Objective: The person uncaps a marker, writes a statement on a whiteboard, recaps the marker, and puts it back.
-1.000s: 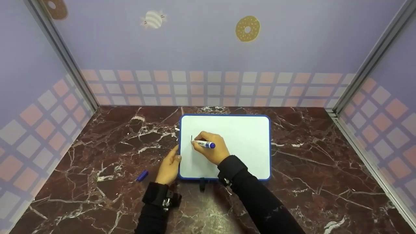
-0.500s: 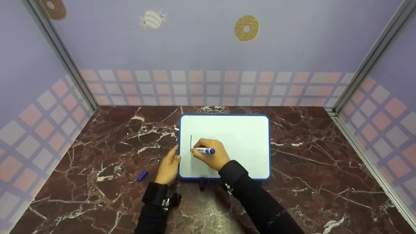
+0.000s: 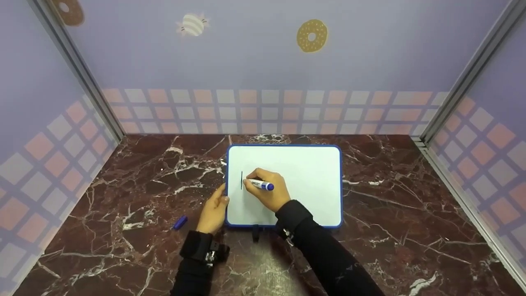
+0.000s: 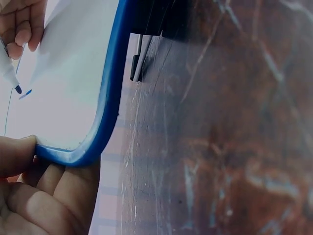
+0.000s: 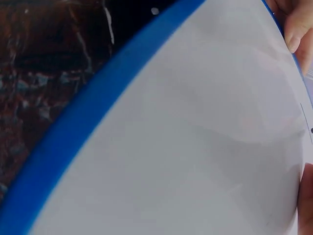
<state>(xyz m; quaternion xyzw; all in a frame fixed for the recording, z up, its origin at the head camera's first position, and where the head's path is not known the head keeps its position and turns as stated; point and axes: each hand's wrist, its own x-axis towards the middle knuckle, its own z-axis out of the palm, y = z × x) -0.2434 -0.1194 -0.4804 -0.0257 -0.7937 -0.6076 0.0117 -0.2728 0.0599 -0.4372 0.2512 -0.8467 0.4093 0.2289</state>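
A whiteboard (image 3: pixel 312 185) with a blue frame lies tilted on the marble-patterned table. My left hand (image 3: pixel 213 211) grips its left edge; in the left wrist view the thumb (image 4: pixel 17 155) lies over the frame and the fingers curl beneath. My right hand (image 3: pixel 269 189) pinches a white marker (image 3: pixel 259 184) with a blue end. Near the board's left side runs a thin dark upright line (image 3: pixel 241 180), and the marker's tip is just right of it. In the left wrist view a short dark streak (image 4: pixel 25 94) shows beside the uncapped tip.
A blue marker cap (image 3: pixel 180 222) lies on the table (image 3: pixel 135 193) left of my left hand. Below the board's near edge sticks out a small black stand piece (image 3: pixel 255 233). Walls with a checked pattern (image 3: pixel 271 111) bound the table at the back and sides.
The line first grew downward as my right hand drew the marker toward me. Since then the hand has moved back up slightly and the tip has shifted right of the line. My left hand stayed put.
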